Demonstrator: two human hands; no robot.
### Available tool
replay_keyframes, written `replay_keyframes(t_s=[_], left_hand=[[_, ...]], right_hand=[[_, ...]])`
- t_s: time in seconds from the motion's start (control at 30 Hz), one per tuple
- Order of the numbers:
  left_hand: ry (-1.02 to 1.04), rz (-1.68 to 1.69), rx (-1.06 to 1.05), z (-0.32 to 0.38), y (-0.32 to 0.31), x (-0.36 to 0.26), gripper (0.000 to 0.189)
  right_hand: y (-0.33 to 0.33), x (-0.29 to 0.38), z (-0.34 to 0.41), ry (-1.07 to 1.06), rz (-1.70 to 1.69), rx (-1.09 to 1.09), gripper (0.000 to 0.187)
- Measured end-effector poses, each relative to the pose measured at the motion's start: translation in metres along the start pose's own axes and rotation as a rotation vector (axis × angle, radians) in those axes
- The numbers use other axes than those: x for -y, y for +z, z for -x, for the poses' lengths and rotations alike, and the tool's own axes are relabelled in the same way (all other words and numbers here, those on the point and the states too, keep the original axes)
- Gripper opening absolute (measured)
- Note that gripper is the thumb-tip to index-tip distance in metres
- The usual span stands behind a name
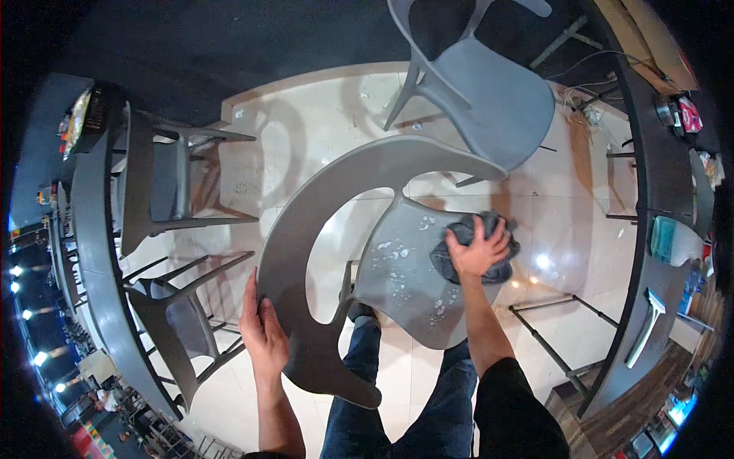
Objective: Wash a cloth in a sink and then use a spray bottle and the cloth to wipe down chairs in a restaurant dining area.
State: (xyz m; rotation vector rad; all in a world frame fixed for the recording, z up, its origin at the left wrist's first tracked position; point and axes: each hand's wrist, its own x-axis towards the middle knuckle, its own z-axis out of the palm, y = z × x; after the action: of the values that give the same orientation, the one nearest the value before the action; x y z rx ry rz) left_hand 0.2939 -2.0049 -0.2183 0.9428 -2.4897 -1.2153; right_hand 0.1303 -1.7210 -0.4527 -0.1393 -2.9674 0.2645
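Before me stands a grey plastic chair (395, 258) with a broad curved backrest (298, 229). White foam and droplets (395, 252) lie scattered over its seat. My left hand (264, 327) rests against the outer edge of the backrest, its fingers pointing up along the rim. On the far right side of the seat, my right hand (480, 248) presses a dark grey cloth (504, 269) down with spread fingers. The cloth is bunched under the palm and hides that part of the seat.
Another grey chair (493, 97) stands just beyond. More chairs (172, 183) line a long table (94, 229) on the left. The right-hand table (665, 189) bears a squeegee (647, 327) and a bottle of blue-green liquid (674, 241). A metal frame leg (545, 344) stands near my right.
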Motion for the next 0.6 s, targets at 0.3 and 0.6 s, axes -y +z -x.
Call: replay_keyframes(t_s=[0.3, 0.6], left_hand=[[-0.023, -0.028, -0.038, -0.003, 0.007, -0.002, 0.036], [-0.053, -0.080, -0.047, 0.001, 0.010, 0.001, 0.034]], right_hand=[[0.015, 0.112, 0.121, -0.823, -0.310, 0.658, 0.051], [-0.011, -0.091, 0.066, -0.922, 0.209, 0.528, 0.058]])
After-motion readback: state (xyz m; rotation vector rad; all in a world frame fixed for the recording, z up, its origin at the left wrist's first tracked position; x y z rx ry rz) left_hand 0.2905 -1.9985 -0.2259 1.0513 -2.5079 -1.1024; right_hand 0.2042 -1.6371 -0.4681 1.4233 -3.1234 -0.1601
